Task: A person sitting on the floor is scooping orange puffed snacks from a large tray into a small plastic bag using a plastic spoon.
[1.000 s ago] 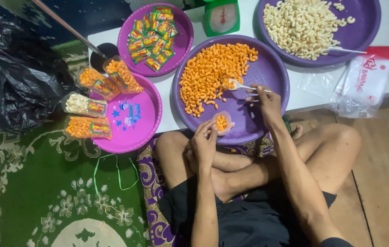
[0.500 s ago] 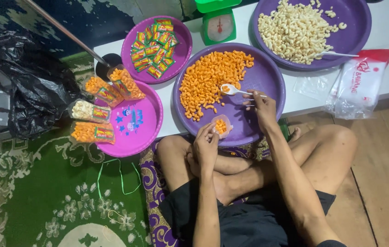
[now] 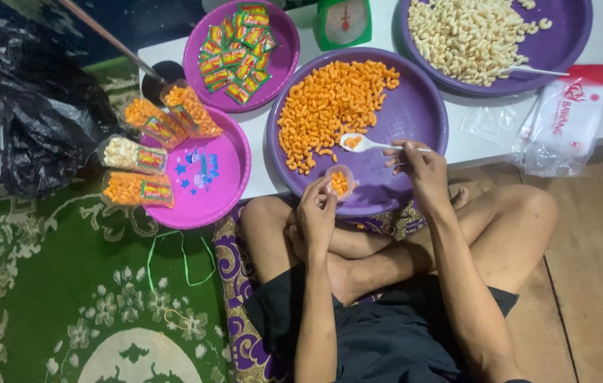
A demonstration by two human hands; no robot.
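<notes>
Since the earlier frame, the white plastic spoon (image 3: pixel 362 144) has come back from the heap of orange curled snack pieces (image 3: pixel 330 106) toward the small clear plastic bag (image 3: pixel 340 183); its bowl now carries a few orange pieces and sits just above the bag.

Right hand (image 3: pixel 418 164): fingers pinch the spoon handle, which lies level over the round purple plastic tray (image 3: pixel 415 106).

Left hand (image 3: pixel 318 209): fingers pinch the rim of the small clear bag and hold its mouth open. The bag is partly filled with orange pieces and rests at the near edge of the purple tray.

The tray stands on the white bench (image 3: pixel 472 145). To its left, a magenta round tray (image 3: pixel 206 191) holds filled snack packets (image 3: pixel 138 190). Behind that, a second magenta tray (image 3: pixel 280 64) holds small green-and-red sachets (image 3: pixel 238 53). A further purple tray (image 3: pixel 564 42) carries pale curled snack pieces (image 3: pixel 461 39), beside a green kitchen scale (image 3: pixel 343 23).
</notes>
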